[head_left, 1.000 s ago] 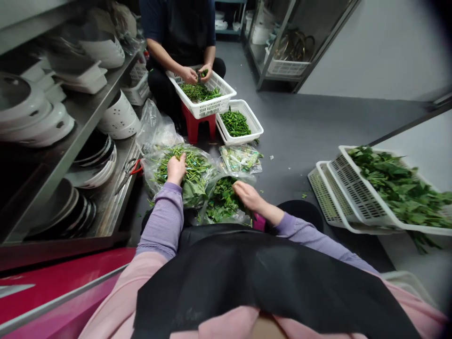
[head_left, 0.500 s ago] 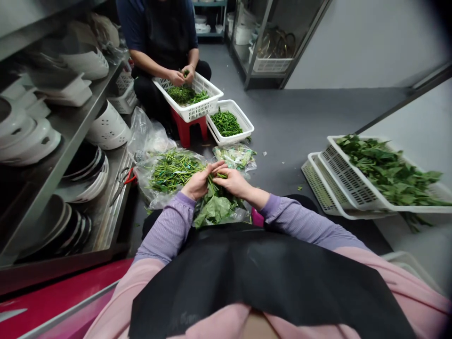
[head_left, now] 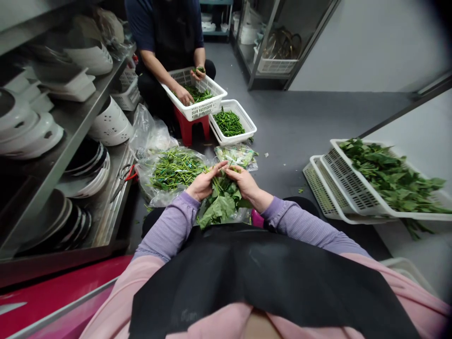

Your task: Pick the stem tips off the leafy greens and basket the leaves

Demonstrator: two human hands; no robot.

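Large-leaved greens point(head_left: 219, 207) hang with their stems between my two hands, in front of my black apron. My left hand point(head_left: 204, 182) is closed around the stems from the left side. From the right, my right hand point(head_left: 244, 182) pinches at the upper ends of the same stems, its fingertips close to those of the left. Just beyond my left hand lies a clear plastic bag heaped with cut green stems point(head_left: 175, 168). A second, flatter plastic bag point(head_left: 237, 155) with pale green vegetables lies past my right hand.
Opposite me a co-worker point(head_left: 165, 42) handles greens in a white basket point(head_left: 208, 112) on a red stool point(head_left: 192, 128). Beside it stands a white basket of green peppers point(head_left: 229, 123). Stacked baskets with leafy greens point(head_left: 391, 181) are at right. Shelves of dishes point(head_left: 81, 89) and red-handled scissors point(head_left: 123, 179) are left.
My hands have shifted slightly right, and my right fingers have moved up toward the stem ends. The co-worker's hands have parted, one reaching down into the basket. The whole view has shifted slightly.
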